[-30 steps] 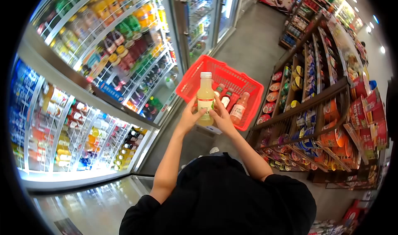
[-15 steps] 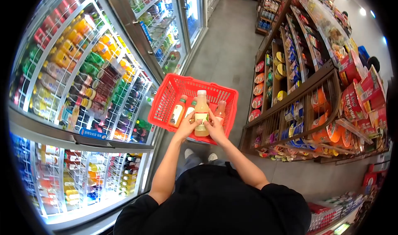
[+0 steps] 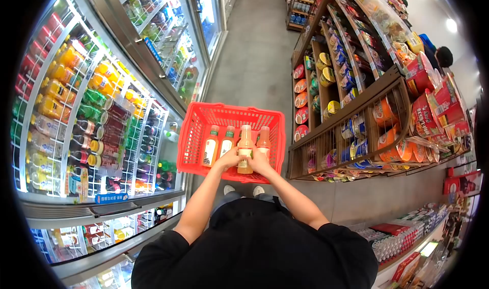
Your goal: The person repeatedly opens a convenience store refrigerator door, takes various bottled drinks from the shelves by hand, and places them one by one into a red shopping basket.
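Both hands are wrapped round a bottle of pale yellow drink (image 3: 245, 136) with a white cap. My left hand (image 3: 229, 159) grips its left side and my right hand (image 3: 259, 161) its right side, partly covering the label. The bottle is upright at the near side of a red plastic basket (image 3: 232, 108); whether it touches the basket floor I cannot tell. Inside the basket, an orange bottle (image 3: 210, 149) and a green-capped bottle with a white label (image 3: 227, 144) stand to the left. A pinkish bottle (image 3: 264, 138) is behind my right hand.
A glass-door drinks fridge (image 3: 97, 116) with several rows of bottles runs along the left. To the right stands a brown shelf unit (image 3: 351, 121) with instant noodle cups and packets. A grey floor aisle (image 3: 254, 49) leads ahead. Stacked goods (image 3: 407, 233) lie lower right.
The bottle and both hands have come down slightly, nearer the basket. The view has shifted, so the fridge and shelves sit further left in the picture.
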{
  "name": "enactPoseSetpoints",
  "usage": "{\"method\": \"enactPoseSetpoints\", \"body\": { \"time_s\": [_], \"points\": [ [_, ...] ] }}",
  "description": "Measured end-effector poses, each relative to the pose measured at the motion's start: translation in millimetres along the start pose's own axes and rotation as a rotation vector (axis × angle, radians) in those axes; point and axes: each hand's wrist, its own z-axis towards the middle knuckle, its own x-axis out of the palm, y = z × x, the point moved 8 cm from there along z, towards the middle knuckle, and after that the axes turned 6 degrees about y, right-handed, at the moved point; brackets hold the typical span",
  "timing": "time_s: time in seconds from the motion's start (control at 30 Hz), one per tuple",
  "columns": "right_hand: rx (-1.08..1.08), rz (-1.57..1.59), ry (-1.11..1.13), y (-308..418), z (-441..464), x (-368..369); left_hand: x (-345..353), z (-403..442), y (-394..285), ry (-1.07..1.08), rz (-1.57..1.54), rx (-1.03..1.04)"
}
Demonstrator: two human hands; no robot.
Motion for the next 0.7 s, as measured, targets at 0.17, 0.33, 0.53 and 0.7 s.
{"method": "enactPoseSetpoints", "body": {
  "time_s": [0.17,0.33,0.53,0.7],
  "points": [
    [0.078,-0.034,0.009,7.2,-5.5,6.7,1.0,3.0,-6.2,0.065,0.183,-0.126],
    [0.072,-0.064,0.031,6.6,-5.5,25.7,-9.1,28.2,32.3,0.034,0.047,-0.08],
    [0.006,-0.038,-0.04,14.5,-16.8,16.6,-11.0,45.3,36.1,-0.03,0.114,-0.028],
    [0.042,-0.06,0.042,40.1,-23.3,-12.5,-5.1,48.8,44.2,-0.098,0.047,-0.052]
  ]
}}
